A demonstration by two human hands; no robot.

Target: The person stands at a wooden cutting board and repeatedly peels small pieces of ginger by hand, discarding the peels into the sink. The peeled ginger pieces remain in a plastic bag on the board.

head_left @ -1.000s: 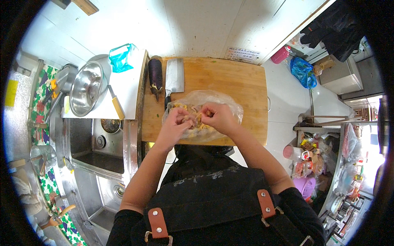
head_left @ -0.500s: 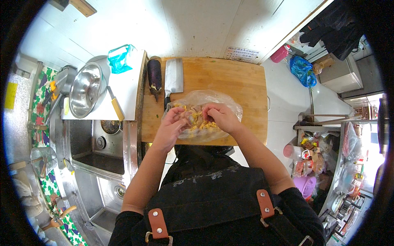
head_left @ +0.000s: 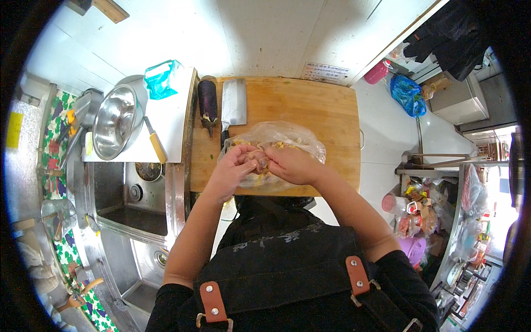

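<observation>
Over a clear plastic bag (head_left: 308,138) on the wooden cutting board (head_left: 298,105), my two hands meet. My left hand (head_left: 228,171) has its fingers closed on a small pinkish piece of raw meat (head_left: 258,159). From the other side, my right hand (head_left: 292,165) pinches the same piece, its fingertips partly hidden. Yellowish and pink raw pieces (head_left: 239,149) lie in the bag behind and beneath my hands. A cleaver (head_left: 234,104) rests flat beyond my left hand, its dark handle toward me. Left of it lies a dark purple eggplant (head_left: 207,102).
To the left, a steel bowl (head_left: 115,122), a yellow-handled knife (head_left: 156,141) and a turquoise packet (head_left: 162,80) are on a white counter, with a steel sink (head_left: 133,221) nearer. Shelves with bagged goods (head_left: 423,213) stand at right, a blue bag (head_left: 408,95) farther back.
My right hand has moved left to meet my left hand. Both now hold one piece of meat between them, where before they were apart over the bag.
</observation>
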